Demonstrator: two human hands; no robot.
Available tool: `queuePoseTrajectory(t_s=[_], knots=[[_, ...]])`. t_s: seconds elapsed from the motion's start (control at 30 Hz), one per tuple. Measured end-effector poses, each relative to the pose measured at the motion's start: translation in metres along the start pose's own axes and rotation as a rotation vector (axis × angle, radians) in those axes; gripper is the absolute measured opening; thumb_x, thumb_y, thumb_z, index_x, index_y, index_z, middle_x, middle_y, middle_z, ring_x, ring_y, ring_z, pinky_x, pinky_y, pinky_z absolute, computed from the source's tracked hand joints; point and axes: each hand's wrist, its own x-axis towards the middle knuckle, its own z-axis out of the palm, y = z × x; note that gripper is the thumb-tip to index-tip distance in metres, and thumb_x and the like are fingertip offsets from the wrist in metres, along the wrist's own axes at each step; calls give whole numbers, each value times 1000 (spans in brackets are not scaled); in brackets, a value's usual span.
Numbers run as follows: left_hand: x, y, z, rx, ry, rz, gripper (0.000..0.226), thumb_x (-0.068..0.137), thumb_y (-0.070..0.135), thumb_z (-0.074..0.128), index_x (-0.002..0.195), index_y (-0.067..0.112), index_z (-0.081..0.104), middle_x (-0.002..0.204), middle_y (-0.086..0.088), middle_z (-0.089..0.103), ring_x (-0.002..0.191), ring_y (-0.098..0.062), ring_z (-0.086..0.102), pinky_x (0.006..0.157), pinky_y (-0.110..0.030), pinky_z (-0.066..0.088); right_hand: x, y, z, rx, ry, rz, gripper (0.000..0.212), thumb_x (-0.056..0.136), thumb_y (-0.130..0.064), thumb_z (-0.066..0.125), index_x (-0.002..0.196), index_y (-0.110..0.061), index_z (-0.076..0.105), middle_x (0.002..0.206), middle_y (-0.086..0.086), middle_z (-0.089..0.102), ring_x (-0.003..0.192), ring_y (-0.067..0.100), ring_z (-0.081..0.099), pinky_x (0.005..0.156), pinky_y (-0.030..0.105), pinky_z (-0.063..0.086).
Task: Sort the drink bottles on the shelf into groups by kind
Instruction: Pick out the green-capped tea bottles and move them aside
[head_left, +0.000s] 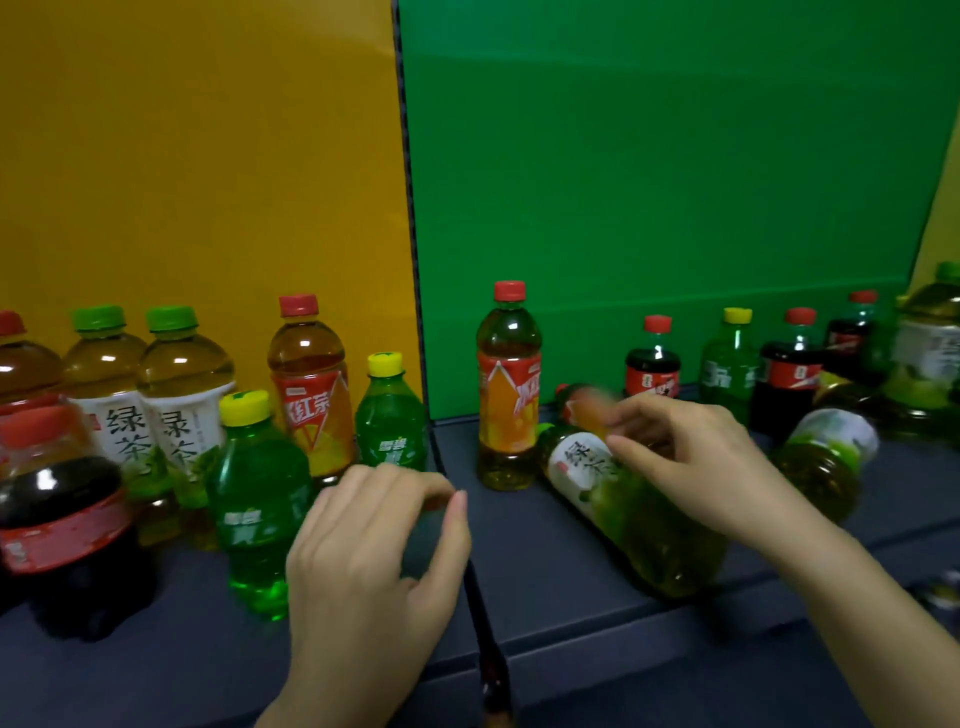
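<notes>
Bottles fill a dark grey shelf (545, 613). At left stand two green tea bottles (179, 395), a red tea bottle (311, 395), two green soda bottles (260, 499) and a cola bottle (62, 514). My left hand (369, 566) hovers beside the near soda bottle, fingers curled, holding nothing. A red tea bottle (508, 395) stands upright at the centre. To its right a green tea bottle (623, 504) lies on its side, with a toppled red tea bottle (584, 408) behind it. My right hand (691, 462) reaches over these two, fingers spread; contact is unclear.
At the right back stand cola bottles (652, 364), a green soda bottle (727, 364) and a large green tea bottle (930, 353). Another green tea bottle (826, 457) lies tipped. A yellow panel (197, 156) and a green panel (675, 156) back the shelf.
</notes>
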Motion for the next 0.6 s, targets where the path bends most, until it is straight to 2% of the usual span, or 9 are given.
queuePoseTrajectory(t_s=[0.07, 0.23, 0.33, 0.4, 0.47, 0.6], knots=[[9, 18, 17, -44, -80, -15, 18, 86, 31, 53, 74, 20, 61, 68, 10, 56, 64, -9, 51, 56, -27, 42, -1, 26, -16, -24, 3, 14, 13, 84, -28, 63, 97, -30, 65, 84, -15, 66, 84, 2, 62, 79, 27, 51], [26, 43, 64, 107, -339, -176, 22, 82, 52, 48, 74, 32, 53, 62, 15, 51, 55, -2, 46, 43, -19, 36, 14, 78, -36, -98, -68, 5, 13, 85, -27, 63, 98, -28, 64, 86, -14, 65, 85, 4, 61, 78, 28, 49], [33, 58, 95, 235, -448, -314, 28, 84, 60, 45, 84, 32, 50, 74, 13, 56, 68, -7, 55, 54, -25, 40, 31, 105, -42, -118, -127, -21, 11, 86, -27, 62, 97, -28, 63, 85, -14, 65, 85, 4, 61, 79, 27, 48], [37, 64, 112, 295, -523, -414, 40, 85, 66, 36, 95, 29, 50, 88, 10, 61, 84, -14, 60, 65, -29, 44, 42, 120, -42, -124, -178, -38, 11, 86, -28, 62, 96, -29, 62, 81, -16, 62, 85, 6, 61, 78, 27, 48], [41, 71, 128, 344, -619, -499, 52, 86, 69, 28, 104, 24, 49, 99, 1, 63, 93, -22, 61, 69, -31, 41, 54, 129, -39, -131, -236, -63, 12, 86, -28, 61, 99, -27, 62, 79, -18, 60, 87, 9, 61, 79, 28, 48], [51, 71, 151, 335, -810, -720, 86, 76, 80, 26, 130, 14, 38, 122, -10, 56, 109, -29, 55, 85, -37, 45, 78, 131, -30, -164, -316, -104, 22, 88, -31, 57, 107, -20, 63, 95, -4, 66, 97, 18, 62, 85, 32, 48]])
